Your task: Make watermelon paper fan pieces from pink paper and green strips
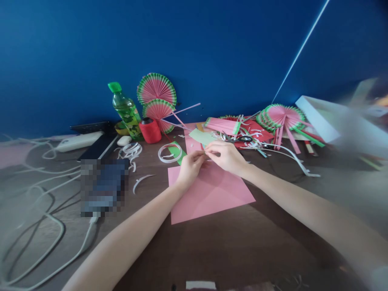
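Over the far part of a pink paper sheet (212, 194), my left hand (191, 165) and my right hand (226, 157) meet with fingertips pinched. Whatever sits between the fingers is too small to make out. A pale green paper piece (202, 137) lies just beyond the fingertips. Scissors (239, 138) with dark handles rest behind my right hand. To the left of my left hand is a roll of white tape (169, 153), lying partly on a green paper piece (175, 148).
Pink and green pleated paper fans (156, 89) lean on the blue wall, with more fans (280, 115) at right. A green-capped bottle (125, 109) and red thread spool (150, 130) stand at back left. A phone (107, 182) with cables lies left; a white box (321, 121) sits right.
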The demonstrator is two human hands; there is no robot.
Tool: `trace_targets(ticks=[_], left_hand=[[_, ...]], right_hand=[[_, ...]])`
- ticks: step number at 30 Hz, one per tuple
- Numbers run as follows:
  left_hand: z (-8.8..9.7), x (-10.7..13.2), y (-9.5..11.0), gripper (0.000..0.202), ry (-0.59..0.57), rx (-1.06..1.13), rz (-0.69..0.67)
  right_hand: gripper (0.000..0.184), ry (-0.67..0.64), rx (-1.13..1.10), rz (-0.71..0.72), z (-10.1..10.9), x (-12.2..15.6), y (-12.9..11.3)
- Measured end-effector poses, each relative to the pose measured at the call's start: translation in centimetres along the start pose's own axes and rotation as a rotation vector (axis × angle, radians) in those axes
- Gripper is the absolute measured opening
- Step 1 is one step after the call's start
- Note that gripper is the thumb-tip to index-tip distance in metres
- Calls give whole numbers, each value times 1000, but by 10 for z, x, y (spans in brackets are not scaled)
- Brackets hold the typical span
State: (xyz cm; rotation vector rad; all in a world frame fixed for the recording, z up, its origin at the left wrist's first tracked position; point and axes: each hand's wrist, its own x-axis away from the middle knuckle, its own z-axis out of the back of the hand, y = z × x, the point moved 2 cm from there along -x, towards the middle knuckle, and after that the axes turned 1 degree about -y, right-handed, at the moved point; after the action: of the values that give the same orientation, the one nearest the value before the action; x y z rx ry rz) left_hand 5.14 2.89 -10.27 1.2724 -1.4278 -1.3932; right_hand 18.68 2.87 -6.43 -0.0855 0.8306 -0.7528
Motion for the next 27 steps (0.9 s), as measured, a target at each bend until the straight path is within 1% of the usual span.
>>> trace_targets(ticks=[2,5,14,23,27], left_hand=[[0,0,0,17,1,4,5],[0,1,1,17,5,7,9],[-1,3,4,13,16,22,25],[-4,3,6,8,20,98,55],[-4,3,7,7,26,115,64]], right_hand=[[20,-11,25,18,-1,0,0],[18,-27,-6,10,-1,0,0],[16,-49,-180,-114,2,-1,2],[16,3,-213,-220,6,-4,5],[14,-7,-236,-236,7,-5,4]])
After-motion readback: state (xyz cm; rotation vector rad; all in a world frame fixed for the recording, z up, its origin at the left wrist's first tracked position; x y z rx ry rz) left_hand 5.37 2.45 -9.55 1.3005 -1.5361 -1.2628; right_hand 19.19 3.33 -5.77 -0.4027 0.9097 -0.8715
